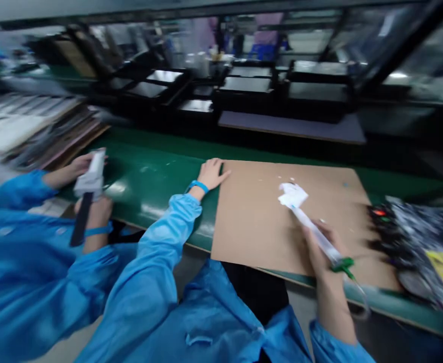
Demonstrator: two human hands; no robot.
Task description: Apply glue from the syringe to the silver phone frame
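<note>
My left hand (210, 174) rests flat at the left edge of a brown cardboard sheet (255, 217), fingers spread and holding nothing. A blue band (199, 186) circles that wrist. Over the right part of the sheet, my right hand (319, 252) is closed around a long white strip-like thing (315, 229); blur hides its exact kind. A green clip-like part (343, 266) sits at its near end, and a pale cord (363, 297) loops down beside it. Crumpled white pieces (294, 195) lie at its far end; I cannot tell whether they are attached.
Left of me, a co-worker's hands (96, 212) hold a white object with a dark strip. Stacked panels (24, 121) stand behind them. Dark trays (247, 83) line the back above the green bench (149, 161). Shiny plastic bags (425, 242) and dark parts lie at the right.
</note>
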